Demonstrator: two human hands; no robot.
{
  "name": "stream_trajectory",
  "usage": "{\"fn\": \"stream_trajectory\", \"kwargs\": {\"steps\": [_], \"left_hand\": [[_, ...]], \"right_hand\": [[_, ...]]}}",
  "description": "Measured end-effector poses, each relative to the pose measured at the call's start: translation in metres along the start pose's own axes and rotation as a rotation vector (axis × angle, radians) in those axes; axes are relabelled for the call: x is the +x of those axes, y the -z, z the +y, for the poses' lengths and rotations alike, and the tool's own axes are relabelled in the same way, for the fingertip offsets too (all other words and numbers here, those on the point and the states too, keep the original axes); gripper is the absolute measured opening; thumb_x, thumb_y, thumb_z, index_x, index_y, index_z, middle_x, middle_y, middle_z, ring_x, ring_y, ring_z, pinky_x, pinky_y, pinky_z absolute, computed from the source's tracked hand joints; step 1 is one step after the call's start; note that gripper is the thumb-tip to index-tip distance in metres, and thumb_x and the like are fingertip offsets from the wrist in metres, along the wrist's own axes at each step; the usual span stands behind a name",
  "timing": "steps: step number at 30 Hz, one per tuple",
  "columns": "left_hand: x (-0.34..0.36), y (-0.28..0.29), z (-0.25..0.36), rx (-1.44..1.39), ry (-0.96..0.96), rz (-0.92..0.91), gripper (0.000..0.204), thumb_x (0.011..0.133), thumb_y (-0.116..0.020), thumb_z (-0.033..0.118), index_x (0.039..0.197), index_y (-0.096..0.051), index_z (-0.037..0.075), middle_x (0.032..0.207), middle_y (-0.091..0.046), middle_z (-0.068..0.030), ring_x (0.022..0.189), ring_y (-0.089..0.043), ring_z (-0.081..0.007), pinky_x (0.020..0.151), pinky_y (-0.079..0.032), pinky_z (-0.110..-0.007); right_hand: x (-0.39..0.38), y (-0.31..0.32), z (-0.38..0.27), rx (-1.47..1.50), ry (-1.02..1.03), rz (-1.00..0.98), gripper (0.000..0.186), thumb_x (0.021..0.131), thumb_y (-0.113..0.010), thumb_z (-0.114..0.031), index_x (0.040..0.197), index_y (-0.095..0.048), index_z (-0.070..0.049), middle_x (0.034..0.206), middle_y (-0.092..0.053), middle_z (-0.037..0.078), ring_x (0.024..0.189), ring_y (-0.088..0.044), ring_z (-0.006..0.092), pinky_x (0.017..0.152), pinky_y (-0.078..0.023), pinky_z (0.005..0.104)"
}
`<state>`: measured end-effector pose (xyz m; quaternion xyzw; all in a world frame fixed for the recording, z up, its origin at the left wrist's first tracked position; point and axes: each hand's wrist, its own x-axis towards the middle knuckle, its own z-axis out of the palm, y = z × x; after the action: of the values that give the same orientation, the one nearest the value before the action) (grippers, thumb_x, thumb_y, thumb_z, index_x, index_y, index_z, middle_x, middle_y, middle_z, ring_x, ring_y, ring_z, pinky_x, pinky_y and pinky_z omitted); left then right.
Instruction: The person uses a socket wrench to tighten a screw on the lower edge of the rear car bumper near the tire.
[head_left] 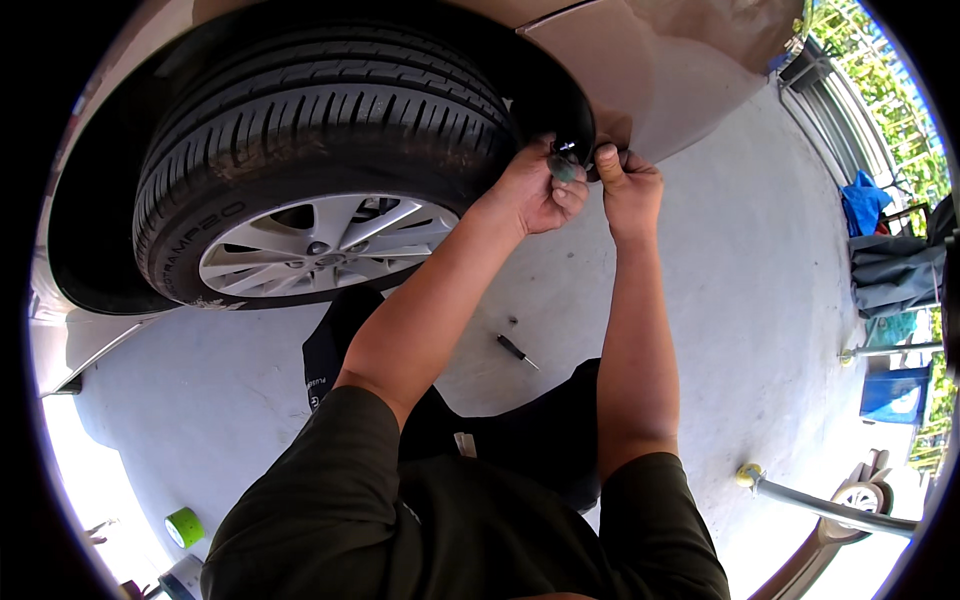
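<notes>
My left hand [545, 192] is at the wheel arch, just right of the tyre [330, 130]. Its fingers are curled round a small, rounded grey-green thing [563, 168] with a bright glint above it; its kind does not show clearly. Beside it, my right hand [632, 195] is closed on the lower edge of the beige bumper [660, 90], thumb upward, where the bumper meets the black arch opening [560, 75]. The fingertips of my right hand are partly hidden behind that edge. A black-handled screwdriver [516, 351] lies on the floor below my hands.
The silver alloy wheel [330, 250] stands close to my left forearm. A small dark bit [513, 320] lies near the screwdriver. Lower left is a green roll [184, 527]. To the right are metal poles [830, 510], a blue bin [893, 395] and dark cloth [895, 265].
</notes>
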<state>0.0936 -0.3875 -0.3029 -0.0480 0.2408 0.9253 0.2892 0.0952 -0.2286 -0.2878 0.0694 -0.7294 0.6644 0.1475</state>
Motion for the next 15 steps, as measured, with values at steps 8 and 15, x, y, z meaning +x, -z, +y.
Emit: {"fn": "stream_trajectory", "kwargs": {"steps": [8, 15], "left_hand": [[0.000, -0.013, -0.016, 1.239, -0.745, 0.476, 0.052, 0.111, -0.034, 0.041, 0.103, -0.064, -0.001, 0.080, -0.066, -0.0149, 0.078, -0.068, -0.0284, 0.069, -0.054, -0.043], [-0.003, -0.007, 0.002, 0.329, -0.065, -0.005, 0.049, 0.109, -0.036, 0.045, 0.094, -0.061, 0.006, 0.074, -0.062, -0.0024, 0.060, -0.057, -0.0158, 0.054, -0.051, -0.032]], "right_hand": [[0.002, 0.004, 0.005, -0.049, 0.040, -0.016, 0.049, 0.089, -0.082, -0.045, 0.080, -0.069, 0.002, 0.074, -0.066, 0.001, 0.071, -0.054, 0.0098, 0.066, -0.045, 0.0268], [0.003, -0.001, 0.005, 0.056, 0.054, 0.020, 0.054, 0.083, -0.087, -0.049, 0.070, -0.067, 0.000, 0.067, -0.062, -0.001, 0.065, -0.050, 0.0086, 0.059, -0.043, 0.0273]]}}
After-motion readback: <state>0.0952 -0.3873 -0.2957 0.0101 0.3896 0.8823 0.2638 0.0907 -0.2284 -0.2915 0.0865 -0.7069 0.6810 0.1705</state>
